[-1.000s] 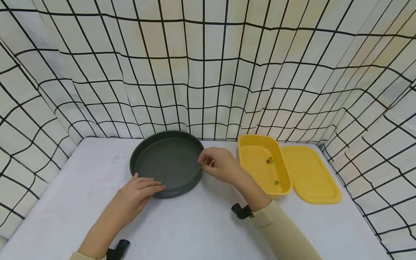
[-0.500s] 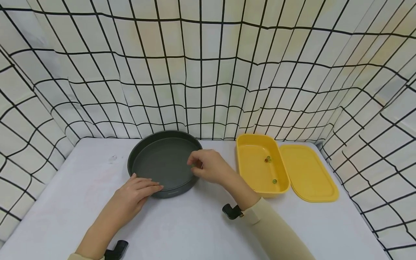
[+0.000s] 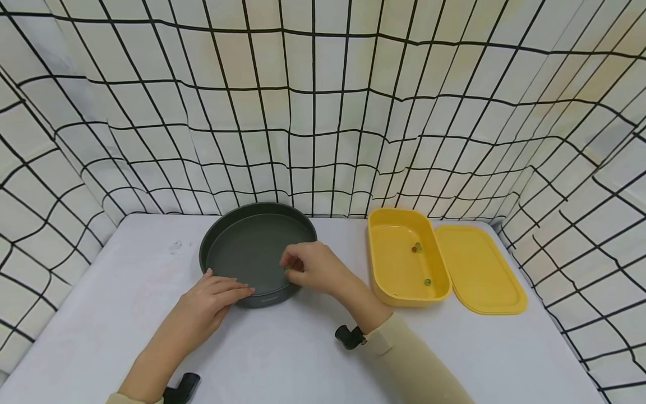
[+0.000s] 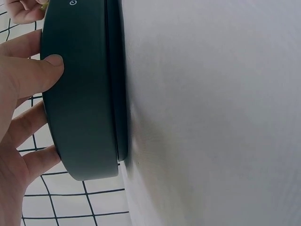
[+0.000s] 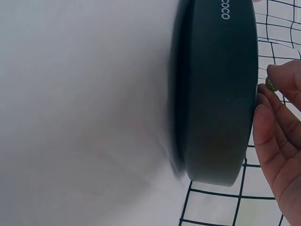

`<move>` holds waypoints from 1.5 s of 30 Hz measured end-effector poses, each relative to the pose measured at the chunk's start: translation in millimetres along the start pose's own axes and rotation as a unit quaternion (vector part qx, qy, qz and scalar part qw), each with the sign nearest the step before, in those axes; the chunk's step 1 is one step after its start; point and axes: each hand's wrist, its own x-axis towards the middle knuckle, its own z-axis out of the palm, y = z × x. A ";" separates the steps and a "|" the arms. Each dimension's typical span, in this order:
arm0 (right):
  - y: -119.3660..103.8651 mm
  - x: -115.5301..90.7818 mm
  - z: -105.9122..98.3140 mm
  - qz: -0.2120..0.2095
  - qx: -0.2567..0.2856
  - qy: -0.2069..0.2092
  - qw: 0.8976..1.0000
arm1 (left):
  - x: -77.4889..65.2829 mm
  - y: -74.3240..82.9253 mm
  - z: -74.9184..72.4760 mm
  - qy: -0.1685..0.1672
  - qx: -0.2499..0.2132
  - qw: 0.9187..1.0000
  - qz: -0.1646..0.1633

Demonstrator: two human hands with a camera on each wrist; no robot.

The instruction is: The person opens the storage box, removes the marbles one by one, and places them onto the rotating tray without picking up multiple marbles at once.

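A round dark grey-green pan [image 3: 247, 247] sits at the back left of the white table. My left hand [image 3: 214, 297] holds its near rim; in the left wrist view the thumb [image 4: 54, 70] lies on the outer wall and the other fingers go over the edge. Over the right part of the pan, my right hand [image 3: 313, 266] pinches a small green glass marble [image 5: 271, 84] between thumb and fingertips, close to the rim in the right wrist view. To the right, a yellow rectangular container [image 3: 383, 269] has a few small marbles [image 3: 427, 282] on its bottom.
A yellow lid [image 3: 481, 269] lies flat against the container's right side. White cloth walls with a black grid [image 3: 313, 112] rise behind the table and at both sides. White tabletop [image 3: 282, 353] stretches in front of the pan.
My right hand has moved left and a little nearer, from the pan's right rim to over its inside, with the marble pinched. My left hand stays on the rim.
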 end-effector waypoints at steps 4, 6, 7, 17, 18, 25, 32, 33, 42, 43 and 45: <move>-2.7 -0.4 1.8 0.004 0.001 -0.006 1.000 | 0.3 0.3 -0.1 -0.001 0.002 1.000 -0.001; -3.0 0.1 2.8 0.005 -0.005 -0.007 1.000 | 0.5 0.3 -0.2 -0.002 0.002 1.000 -0.002; -3.1 0.3 3.3 0.005 -0.008 -0.007 1.000 | 0.6 0.3 -0.2 -0.003 0.002 1.000 -0.002; -0.1 1.2 9.1 -0.003 -0.027 -0.008 1.000 | 1.3 -0.3 -0.1 -0.009 0.007 1.000 -0.006; 0.0 0.9 9.3 -0.002 -0.028 -0.008 1.000 | 1.5 -0.2 -0.2 -0.010 0.007 1.000 -0.006; 0.3 -0.9 9.5 -0.003 -0.032 -0.004 0.999 | 2.7 0.3 -1.6 -0.015 0.003 1.000 -0.005; 1.5 -2.3 11.3 -0.002 -0.040 -0.005 0.999 | 3.5 0.7 -2.0 -0.015 0.001 1.000 0.000; 1.6 -2.6 11.5 -0.002 -0.039 -0.005 0.999 | 3.5 0.7 -2.0 -0.015 0.001 1.000 0.000; 3.5 -4.7 12.7 -0.010 -0.044 0.011 0.999 | 2.4 -0.6 -0.3 -0.017 0.003 1.000 -0.002; 3.9 -5.4 12.7 -0.012 -0.045 0.015 0.999 | 2.4 -0.5 -0.3 -0.017 0.003 1.000 -0.002; 4.2 -7.9 11.8 -0.019 -0.041 0.028 0.999 | 2.3 -0.5 -0.3 -0.017 0.004 1.000 -0.003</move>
